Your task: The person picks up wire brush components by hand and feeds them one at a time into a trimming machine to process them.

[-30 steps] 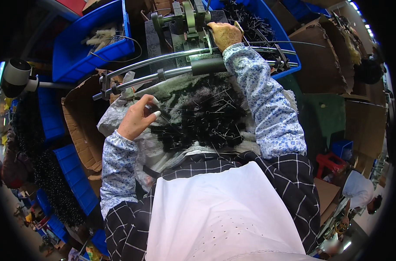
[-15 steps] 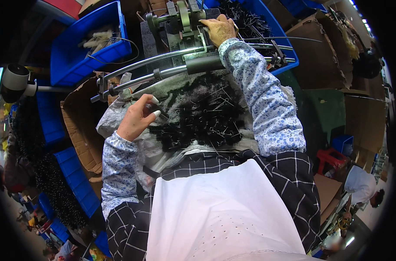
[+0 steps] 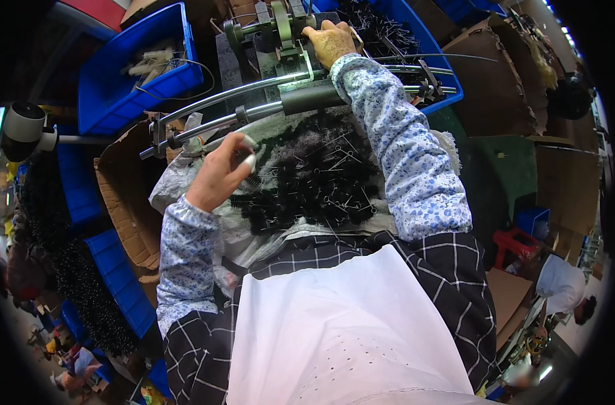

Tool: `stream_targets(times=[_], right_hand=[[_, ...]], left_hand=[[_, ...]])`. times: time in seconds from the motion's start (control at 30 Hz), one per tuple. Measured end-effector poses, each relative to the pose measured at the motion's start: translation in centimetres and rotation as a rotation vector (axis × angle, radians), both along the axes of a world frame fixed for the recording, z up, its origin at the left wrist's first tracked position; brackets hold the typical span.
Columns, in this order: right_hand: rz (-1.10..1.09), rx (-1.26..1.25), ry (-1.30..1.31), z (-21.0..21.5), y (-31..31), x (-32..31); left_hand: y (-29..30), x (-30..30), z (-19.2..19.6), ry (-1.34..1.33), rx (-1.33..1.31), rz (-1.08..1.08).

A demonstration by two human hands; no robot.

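My left hand [image 3: 219, 174] hovers over the left edge of a pile of small black wire brushes [image 3: 314, 182] with looped metal ends. White covers sit on its thumb and index fingertip, which are curved and apart with nothing seen between them. The pile lies on a pale, soiled sack [image 3: 179, 182] over my lap. Beyond the rails, my right hand [image 3: 333, 44] is at the machine [image 3: 284, 34], beside its upright wheel. Its fingers are bent closed, and whatever they grip is hidden.
Two curved metal rails [image 3: 219, 101] cross in front of the machine. A blue bin [image 3: 108, 101] with pale pieces stands left, another blue bin [image 3: 452, 101] with black brushes right. An open carton [image 3: 128, 209] sits by my left arm. Other people work at the rim.
My left hand has risen slightly, away from the brushes, with its fingertips parted. My right hand has shifted a little to the left at the machine.
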State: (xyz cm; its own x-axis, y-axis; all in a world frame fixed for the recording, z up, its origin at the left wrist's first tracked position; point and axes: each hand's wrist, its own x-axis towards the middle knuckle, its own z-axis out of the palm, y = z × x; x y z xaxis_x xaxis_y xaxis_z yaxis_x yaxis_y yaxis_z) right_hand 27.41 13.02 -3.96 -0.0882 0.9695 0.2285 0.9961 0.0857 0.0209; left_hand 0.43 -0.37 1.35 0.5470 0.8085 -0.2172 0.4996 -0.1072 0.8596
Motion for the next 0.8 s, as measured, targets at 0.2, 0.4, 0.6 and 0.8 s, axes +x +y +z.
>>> stream_targets(times=[0.2,0.4,0.6,0.8], right_hand=[[0.076,-0.047,-0.039,-0.6,0.7,0.1],[-0.141,0.027,0.072,-0.3,-1.9,1.5],[-0.106,0.034,0.114,-0.5,-1.8,0.2],[-0.087,0.037,0.081,0.0,-1.5,-4.0]], left_hand=[[1.2,4.6,0.0,-0.062,0.127,-0.055],[0.2,2.7,0.6,-0.044,0.048,-0.048],[-0.4,0.6,0.8,0.02,-0.015,-0.031],[0.0,-0.6,1.6,-0.007,0.041,0.055]])
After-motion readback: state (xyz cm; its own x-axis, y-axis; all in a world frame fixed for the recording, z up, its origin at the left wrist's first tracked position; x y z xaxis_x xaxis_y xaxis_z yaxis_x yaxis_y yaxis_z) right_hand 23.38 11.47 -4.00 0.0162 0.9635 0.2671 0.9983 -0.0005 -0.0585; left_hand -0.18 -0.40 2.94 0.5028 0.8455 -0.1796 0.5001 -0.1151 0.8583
